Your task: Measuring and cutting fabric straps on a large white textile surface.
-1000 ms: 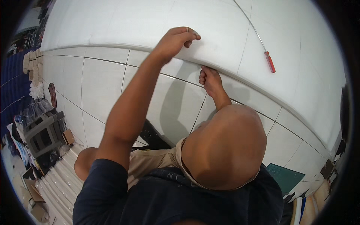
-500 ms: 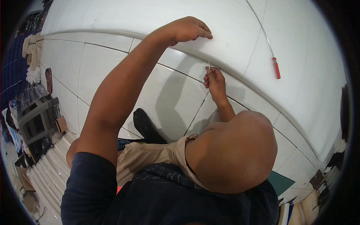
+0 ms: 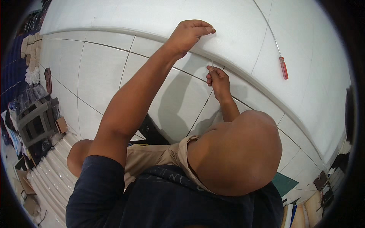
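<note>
As the pale sliver [image 3: 212, 63] is thin, right hand [image 3: 219, 81] pinches it, likely for control; left hand [image 3: 192, 35], eleven o'clock over white sheet [image 3: 133, 15]: fingertips together, contents unclear.

Left arm [image 3: 133, 95]: I reach it forward, slightly bent.
Left hand [image 3: 190, 36]: my thumb and fingertips pinch together.
Right hand [image 3: 219, 81]: my fingers curl, thumb pressing.

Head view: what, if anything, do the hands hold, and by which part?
The right hand pinches a thin pale strip, too small to identify, apparently by its near end. Whether the left hand holds anything cannot be told.
</note>
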{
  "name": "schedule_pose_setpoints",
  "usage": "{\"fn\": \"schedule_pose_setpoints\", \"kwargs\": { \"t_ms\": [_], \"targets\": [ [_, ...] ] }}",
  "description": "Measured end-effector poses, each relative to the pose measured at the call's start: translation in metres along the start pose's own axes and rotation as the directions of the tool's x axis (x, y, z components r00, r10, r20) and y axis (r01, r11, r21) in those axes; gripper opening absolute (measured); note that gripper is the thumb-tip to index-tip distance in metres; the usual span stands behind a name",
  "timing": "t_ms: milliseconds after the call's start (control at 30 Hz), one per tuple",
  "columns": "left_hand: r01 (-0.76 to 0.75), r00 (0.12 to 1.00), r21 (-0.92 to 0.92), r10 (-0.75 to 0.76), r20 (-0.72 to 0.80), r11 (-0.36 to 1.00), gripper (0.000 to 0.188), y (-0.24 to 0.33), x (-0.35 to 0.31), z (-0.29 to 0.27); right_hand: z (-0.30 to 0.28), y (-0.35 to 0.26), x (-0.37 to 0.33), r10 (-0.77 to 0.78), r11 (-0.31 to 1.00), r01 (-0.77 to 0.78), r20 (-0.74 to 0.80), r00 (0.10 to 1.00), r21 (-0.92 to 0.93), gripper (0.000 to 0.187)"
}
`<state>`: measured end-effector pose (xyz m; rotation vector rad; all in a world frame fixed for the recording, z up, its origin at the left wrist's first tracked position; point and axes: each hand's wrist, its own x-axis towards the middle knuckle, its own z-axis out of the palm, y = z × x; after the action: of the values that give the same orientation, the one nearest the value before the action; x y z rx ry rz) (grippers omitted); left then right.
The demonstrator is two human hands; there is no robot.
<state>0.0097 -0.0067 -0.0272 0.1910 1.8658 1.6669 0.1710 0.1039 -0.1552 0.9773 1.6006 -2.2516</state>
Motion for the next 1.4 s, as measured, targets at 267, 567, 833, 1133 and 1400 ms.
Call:
{"fn": "schedule_pose_setpoints", "kwargs": {
  "t_ms": [267, 567, 833, 1133, 1400],
  "targets": [
    [-0.012, 0.999, -0.076, 0.009, -0.040, 0.997, 0.026, 0.001, -0.006, 0.002, 0.000, -0.005, -0.003, 0.052, 0.997, -0.052, -0.008, 0.999, -0.059, 0.028],
    [-0.005, 0.998, -0.102, -0.001, -0.061, 0.995, 0.027, -0.003, -0.004, 0.003, -0.003, 0.001, -0.011, -0.041, 0.989, 0.043, 0.021, 0.999, -0.140, 0.028],
    [-0.093, 0.986, -0.001, 0.092, -0.137, 0.996, 0.030, -0.003, -0.006, 0.000, -0.011, -0.012, -0.026, 0.029, 0.881, 0.016, 0.087, 0.996, -0.473, 0.026],
    [-0.128, 0.989, 0.207, 0.141, -0.049, 0.970, 0.028, 0.013, 0.000, -0.008, -0.014, -0.182, -0.040, -0.626, 0.500, 0.560, 0.171, 0.761, -0.661, 0.026],
    [-0.141, 0.981, 0.461, 0.060, 0.186, 0.876, 0.032, 0.028, 0.017, -0.017, -0.005, -0.171, 0.029, -0.363, 0.480, 0.520, 0.379, 0.851, -0.707, 0.025]
  ]
}}
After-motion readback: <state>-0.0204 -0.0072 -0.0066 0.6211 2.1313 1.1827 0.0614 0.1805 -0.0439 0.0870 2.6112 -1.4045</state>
